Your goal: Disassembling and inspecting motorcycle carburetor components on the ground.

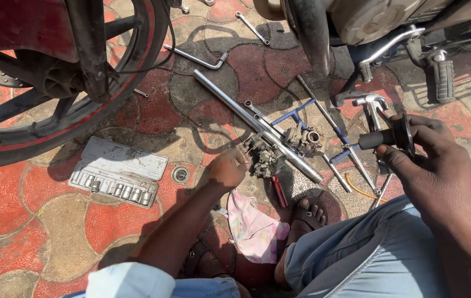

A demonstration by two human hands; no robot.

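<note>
Hands worked over patterned red and grey paving: the right hand point(420, 152) clamped its fingers round a black cylindrical part point(382, 138), while the left hand point(225, 168), fingers curled together, touched a grimy metal carburettor point(263, 157) beside a long steel tube point(252, 121).

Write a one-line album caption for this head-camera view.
Seated on patterned paving, left hand reaching to a small engine part, right hand holding a black cylindrical part, socket set nearby.

Open-air motorcycle repair spot.
Patterned red paving point(108, 221) carries a socket set point(118, 171), wrenches point(197, 58) and a motorcycle wheel point(53, 83).
</note>
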